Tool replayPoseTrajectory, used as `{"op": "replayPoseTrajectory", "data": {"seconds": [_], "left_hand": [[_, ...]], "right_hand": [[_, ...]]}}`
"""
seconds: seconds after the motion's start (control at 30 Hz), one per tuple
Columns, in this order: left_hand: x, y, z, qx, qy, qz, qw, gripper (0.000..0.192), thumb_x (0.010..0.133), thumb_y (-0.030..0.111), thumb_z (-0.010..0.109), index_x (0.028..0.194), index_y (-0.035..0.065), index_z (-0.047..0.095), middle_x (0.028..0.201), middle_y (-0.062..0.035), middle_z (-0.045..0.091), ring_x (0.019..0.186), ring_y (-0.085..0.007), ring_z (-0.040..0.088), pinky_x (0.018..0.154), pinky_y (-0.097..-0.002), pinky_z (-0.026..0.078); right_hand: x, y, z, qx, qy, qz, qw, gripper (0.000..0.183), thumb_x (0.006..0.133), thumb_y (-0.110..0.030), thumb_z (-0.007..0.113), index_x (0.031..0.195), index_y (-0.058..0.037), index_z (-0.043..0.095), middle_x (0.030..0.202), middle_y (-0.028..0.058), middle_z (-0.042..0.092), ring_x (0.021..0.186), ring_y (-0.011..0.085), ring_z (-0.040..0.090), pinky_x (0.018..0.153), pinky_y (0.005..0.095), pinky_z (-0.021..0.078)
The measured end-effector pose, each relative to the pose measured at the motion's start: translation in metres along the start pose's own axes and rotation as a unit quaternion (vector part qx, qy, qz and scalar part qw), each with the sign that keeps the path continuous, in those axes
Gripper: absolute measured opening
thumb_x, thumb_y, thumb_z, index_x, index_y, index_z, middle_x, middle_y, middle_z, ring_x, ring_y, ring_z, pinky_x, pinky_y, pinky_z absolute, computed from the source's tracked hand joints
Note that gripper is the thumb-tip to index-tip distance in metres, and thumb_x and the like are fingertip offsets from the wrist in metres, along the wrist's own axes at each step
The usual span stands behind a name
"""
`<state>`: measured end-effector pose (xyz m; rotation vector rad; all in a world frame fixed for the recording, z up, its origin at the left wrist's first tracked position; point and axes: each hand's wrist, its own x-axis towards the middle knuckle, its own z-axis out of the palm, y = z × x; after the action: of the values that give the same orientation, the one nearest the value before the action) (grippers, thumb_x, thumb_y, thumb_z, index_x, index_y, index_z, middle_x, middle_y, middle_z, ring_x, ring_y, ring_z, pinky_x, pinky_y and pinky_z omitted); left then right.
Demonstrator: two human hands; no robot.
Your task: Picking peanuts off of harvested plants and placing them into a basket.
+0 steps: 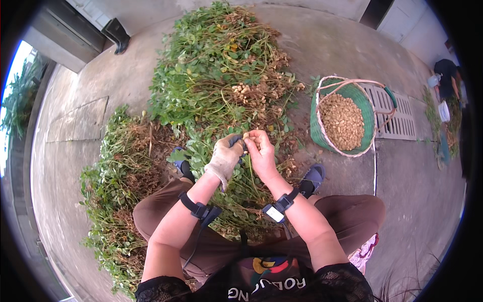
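Observation:
My left hand (pixel 225 155), in a pale work glove with dark fingers, is closed around the root end of a peanut plant. Beside it, my bare right hand (pixel 260 153) has its thumb and fingers on peanut pods (pixel 246 136) at the same spot, and the two hands nearly touch. Green stems and leaves (pixel 241 188) trail below them between my knees. A large heap of peanut plants (pixel 219 71), with pods showing among the roots, lies just beyond my hands. To the right stands a green woven basket (pixel 316 122) holding many loose peanut pods (pixel 341 122).
A second row of peanut plants (pixel 120 204) lies along my left side. A slotted drain cover (pixel 396 113) is set in the concrete floor behind the basket. Black boots (pixel 116 36) stand by the wall at far left. Another person (pixel 447 81) bends over plants at far right.

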<state>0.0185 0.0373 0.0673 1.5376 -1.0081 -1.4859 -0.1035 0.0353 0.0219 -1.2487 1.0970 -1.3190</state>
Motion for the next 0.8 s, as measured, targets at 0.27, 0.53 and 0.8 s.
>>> {"op": "replayPoseTrajectory", "data": {"seconds": [0.27,0.53,0.8], "left_hand": [[-0.002,0.009,-0.008,0.179,-0.079,0.009,0.981,0.027,0.089,0.016,0.056,0.107,-0.0033,0.063,0.071,-0.0006,0.060,0.062,-0.0077,0.050,0.056,-0.0255,0.043],[0.003,-0.030,0.004,0.111,-0.164,-0.061,0.978,0.027,0.091,0.014,0.055,0.112,-0.0017,0.061,0.082,-0.0015,0.064,0.069,-0.0078,0.053,0.060,-0.0236,0.045],[-0.034,-0.074,0.037,0.330,-0.364,-0.049,0.870,0.054,0.092,0.031,0.057,0.136,0.0015,0.044,0.096,-0.0121,0.064,0.084,-0.0162,0.058,0.077,-0.0317,0.048]], "right_hand": [[0.006,-0.001,-0.026,0.229,-0.087,0.214,0.946,0.018,0.092,-0.021,0.063,0.094,-0.0053,0.055,0.069,-0.0007,0.054,0.056,0.0048,0.045,0.049,0.0207,0.0351],[0.033,0.046,-0.098,0.590,0.141,0.312,0.732,0.021,0.096,-0.026,0.055,0.086,-0.0082,0.051,0.059,-0.0026,0.037,0.043,0.0065,0.031,0.037,0.0198,0.0214],[0.084,0.071,-0.242,0.460,0.455,0.189,0.739,0.050,0.098,-0.042,0.041,0.126,-0.0021,0.042,0.111,0.0191,0.062,0.082,0.0280,0.069,0.045,0.0241,0.0485]]}}
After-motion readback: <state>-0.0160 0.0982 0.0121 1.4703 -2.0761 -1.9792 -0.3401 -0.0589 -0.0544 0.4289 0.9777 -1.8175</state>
